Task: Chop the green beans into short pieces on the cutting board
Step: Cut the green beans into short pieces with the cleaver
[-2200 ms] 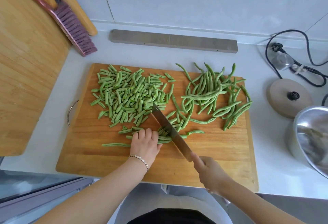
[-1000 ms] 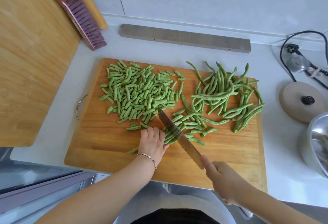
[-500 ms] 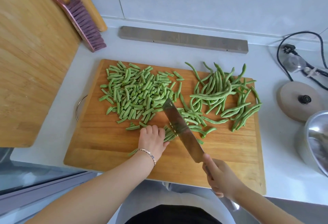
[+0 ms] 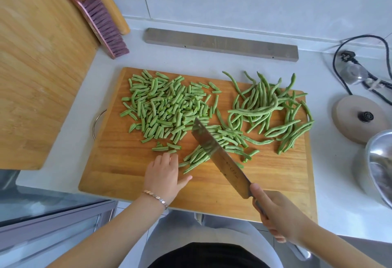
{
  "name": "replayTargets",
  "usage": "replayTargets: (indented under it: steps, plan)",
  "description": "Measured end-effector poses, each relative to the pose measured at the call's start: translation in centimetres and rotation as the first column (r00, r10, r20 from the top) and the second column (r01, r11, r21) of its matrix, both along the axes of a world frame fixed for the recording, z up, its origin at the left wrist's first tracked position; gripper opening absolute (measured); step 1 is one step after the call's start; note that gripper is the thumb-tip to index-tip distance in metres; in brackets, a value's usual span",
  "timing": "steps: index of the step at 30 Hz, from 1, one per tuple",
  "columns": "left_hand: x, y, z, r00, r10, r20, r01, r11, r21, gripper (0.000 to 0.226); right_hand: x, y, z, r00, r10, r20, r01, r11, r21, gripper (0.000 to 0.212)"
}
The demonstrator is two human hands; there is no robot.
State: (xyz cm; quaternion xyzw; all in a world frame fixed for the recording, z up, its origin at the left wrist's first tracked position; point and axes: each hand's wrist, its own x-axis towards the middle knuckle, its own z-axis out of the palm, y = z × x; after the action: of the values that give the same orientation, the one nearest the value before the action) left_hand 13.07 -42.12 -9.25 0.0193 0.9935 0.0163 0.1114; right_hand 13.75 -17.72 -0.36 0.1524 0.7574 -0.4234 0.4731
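Midway through the job, a cook's right hand [image 4: 277,214] curled around the handle of a cleaver [image 4: 220,157], its blade angled across a bundle of green beans [image 4: 197,157] mid-way along the cutting board [image 4: 127,172]. The left hand [image 4: 163,174] lay loose-fingered beside them, holding nothing, seemingly kept clear of the edge. Cut pieces [image 4: 167,108] were heaped left and whole beans [image 4: 273,110] right, likely to separate finished from waiting.
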Motion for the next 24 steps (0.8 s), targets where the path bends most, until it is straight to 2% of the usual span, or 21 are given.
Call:
replayTargets:
  steps: [2,5,8,12,17,21,24]
  plan:
    - [0.1,0.1,-1.0,0.996,-0.058,-0.069,0.058,0.998,-0.01,0.06,0.3,-0.4,-0.3,0.999,0.033,0.016,-0.033,0.999,0.014,0.057]
    - [-0.3,0.8,-1.6,0.984,-0.053,-0.169,0.066,0.995,0.077,0.05,0.6,-0.8,-0.6,0.998,0.06,0.036,-0.062,0.997,0.035,0.059]
    - [-0.2,1.4,-2.0,0.979,0.009,-0.203,0.031,0.98,0.195,0.04,0.9,-1.1,-0.8,0.996,0.084,0.014,-0.084,0.994,0.075,0.059]
    - [0.0,1.5,-2.6,0.97,0.009,-0.243,0.054,0.966,0.254,0.034,1.3,-1.9,-1.7,0.985,0.162,-0.055,-0.152,0.975,0.164,0.06]
    - [0.0,1.9,-2.7,0.977,0.024,-0.214,0.038,0.959,0.281,0.031,1.3,-2.5,-3.4,0.981,0.179,-0.082,-0.16,0.968,0.193,0.059]
    - [0.1,1.6,-3.1,0.971,0.097,-0.217,-0.01,0.93,0.368,0.028,1.8,-2.9,-4.6,0.971,0.196,-0.135,-0.167,0.966,0.199,0.062]
    - [0.0,1.6,-3.1,0.965,0.151,-0.212,-0.041,0.894,0.447,0.028,1.4,-3.2,-4.5,0.993,0.058,-0.098,-0.049,0.995,0.092,0.061]
